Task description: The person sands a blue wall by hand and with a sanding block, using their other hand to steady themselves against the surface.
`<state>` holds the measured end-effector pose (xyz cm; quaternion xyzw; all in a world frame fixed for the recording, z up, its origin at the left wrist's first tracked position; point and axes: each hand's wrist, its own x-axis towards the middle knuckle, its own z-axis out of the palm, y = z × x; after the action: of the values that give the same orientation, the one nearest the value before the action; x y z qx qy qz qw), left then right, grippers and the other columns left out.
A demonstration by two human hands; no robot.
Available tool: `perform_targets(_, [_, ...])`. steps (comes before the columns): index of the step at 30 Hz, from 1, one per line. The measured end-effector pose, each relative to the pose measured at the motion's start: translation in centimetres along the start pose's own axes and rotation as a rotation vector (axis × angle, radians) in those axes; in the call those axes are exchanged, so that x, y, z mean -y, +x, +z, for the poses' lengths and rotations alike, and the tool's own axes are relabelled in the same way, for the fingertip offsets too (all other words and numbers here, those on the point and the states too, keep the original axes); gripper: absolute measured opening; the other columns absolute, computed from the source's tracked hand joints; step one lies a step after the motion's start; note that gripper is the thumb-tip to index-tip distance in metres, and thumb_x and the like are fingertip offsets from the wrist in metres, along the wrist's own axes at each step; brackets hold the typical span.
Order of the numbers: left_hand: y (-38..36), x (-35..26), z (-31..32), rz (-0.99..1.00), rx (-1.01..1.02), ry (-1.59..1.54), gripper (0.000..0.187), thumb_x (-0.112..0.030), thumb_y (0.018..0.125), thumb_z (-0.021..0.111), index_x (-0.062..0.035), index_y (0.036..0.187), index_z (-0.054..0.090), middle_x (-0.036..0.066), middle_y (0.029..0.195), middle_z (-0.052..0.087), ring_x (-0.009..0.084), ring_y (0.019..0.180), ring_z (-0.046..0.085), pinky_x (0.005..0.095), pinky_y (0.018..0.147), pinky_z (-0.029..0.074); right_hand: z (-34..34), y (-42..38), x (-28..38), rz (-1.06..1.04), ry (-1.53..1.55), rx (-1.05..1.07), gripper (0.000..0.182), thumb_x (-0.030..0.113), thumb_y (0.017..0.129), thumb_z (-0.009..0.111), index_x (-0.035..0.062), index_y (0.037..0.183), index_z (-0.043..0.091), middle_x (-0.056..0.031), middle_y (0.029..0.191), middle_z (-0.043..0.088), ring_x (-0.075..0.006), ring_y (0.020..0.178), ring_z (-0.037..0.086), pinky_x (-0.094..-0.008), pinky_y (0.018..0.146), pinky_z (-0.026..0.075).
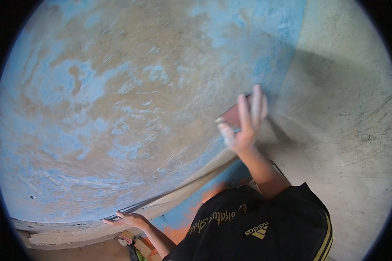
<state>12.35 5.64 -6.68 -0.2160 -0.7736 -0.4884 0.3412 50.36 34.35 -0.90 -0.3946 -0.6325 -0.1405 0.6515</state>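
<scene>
My right hand [247, 122], dusted white and slightly blurred, holds a dark red flat pad [231, 116] against the wall, its fingers laid over the pad. Around it the wall surface [161, 87] shows patchy blue paint and bare grey-brown areas. At the lower left, my left hand [125, 220] has its fingers apart beside the wall's lower edge, near some thin dark strips [148, 202]. Nothing shows in its grasp.
Plain greyish wall [335, 143] lies to the right of the blue paint. Below the ledge [69, 237] are a blue and orange surface [174, 230] and several small boxes [143, 247]. Black clothing [252, 222] fills the lower right.
</scene>
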Motion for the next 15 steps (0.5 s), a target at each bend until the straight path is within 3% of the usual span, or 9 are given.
perform_targets(1, [-0.2, -0.1, 0.0, -0.008, -0.001, 0.008, 0.086, -0.057, 0.110, 0.044, 0.0011, 0.165, 0.015, 0.029, 0.170, 0.014, 0.0435, 0.159, 0.014, 0.0590, 0.127, 0.017, -0.2, -0.1, 0.6, -0.067, -0.020, 0.042, 0.082, 0.065, 0.091, 0.069, 0.0028, 0.144, 0.061, -0.0331, 0.160, 0.040, -0.0534, 0.143, 0.033, -0.0630, 0.113, 0.028])
perform_targets(4, [-0.1, -0.3, 0.1, -0.024, -0.010, -0.022, 0.088, -0.058, 0.108, 0.047, 0.0010, 0.165, 0.016, 0.028, 0.170, 0.015, 0.0431, 0.159, 0.015, 0.0585, 0.127, 0.018, 0.2, 0.0, -1.0, -0.009, -0.002, 0.011, 0.087, 0.069, 0.092, 0.066, 0.0035, 0.148, 0.058, -0.0323, 0.161, 0.035, -0.0518, 0.142, 0.030, -0.0637, 0.112, 0.029])
perform_targets(5, [-0.1, -0.2, 0.1, -0.014, -0.015, -0.022, 0.088, -0.058, 0.108, 0.048, 0.0009, 0.165, 0.016, 0.028, 0.170, 0.015, 0.0430, 0.159, 0.016, 0.0582, 0.127, 0.019, -0.4, 0.4, -2.0, 0.023, -0.072, 0.055, 0.095, 0.069, 0.092, 0.067, 0.0000, 0.154, 0.048, -0.0312, 0.160, 0.031, -0.0472, 0.139, 0.033, -0.0615, 0.112, 0.030])
perform_targets(8, [-0.5, -0.3, 0.1, 0.002, -0.010, -0.019, 0.088, -0.057, 0.108, 0.049, 0.0009, 0.165, 0.015, 0.028, 0.170, 0.014, 0.0433, 0.158, 0.017, 0.0579, 0.127, 0.019, 0.3, 1.0, -3.7, 0.098, 0.043, -0.150, 0.107, 0.065, 0.091, 0.073, -0.0042, 0.161, 0.031, -0.0304, 0.158, 0.030, -0.0432, 0.139, 0.035, -0.0570, 0.113, 0.033])
perform_targets(9, [-0.7, -0.6, 0.0, -0.003, -0.002, -0.018, 0.088, -0.057, 0.108, 0.049, 0.0010, 0.165, 0.015, 0.029, 0.170, 0.014, 0.0437, 0.158, 0.017, 0.0581, 0.127, 0.020, -0.2, 0.8, -3.6, 0.113, 0.029, -0.132, 0.113, 0.057, 0.089, 0.079, -0.0082, 0.160, 0.021, -0.0296, 0.159, 0.031, -0.0426, 0.142, 0.037, -0.0560, 0.115, 0.032])
perform_targets(12, [-0.9, -0.8, -0.1, -0.018, 0.020, -0.047, 0.087, -0.056, 0.108, 0.049, 0.0010, 0.165, 0.015, 0.030, 0.169, 0.015, 0.0446, 0.158, 0.018, 0.0589, 0.126, 0.021, -0.8, 1.1, -3.4, 0.035, 0.067, -0.164, 0.104, 0.051, 0.083, 0.087, -0.0049, 0.152, 0.034, -0.0267, 0.154, 0.037, -0.0402, 0.139, 0.039, -0.0553, 0.114, 0.035])
perform_targets(15, [-1.3, -0.8, -0.6, -0.016, 0.045, -0.044, 0.086, -0.055, 0.108, 0.048, 0.0009, 0.165, 0.015, 0.030, 0.169, 0.016, 0.0451, 0.158, 0.017, 0.0596, 0.126, 0.021, -0.7, 1.0, -3.1, -0.004, 0.176, -0.130, 0.100, 0.046, 0.068, 0.099, 0.0016, 0.140, 0.045, -0.0217, 0.149, 0.037, -0.0375, 0.136, 0.041, -0.0524, 0.109, 0.041])
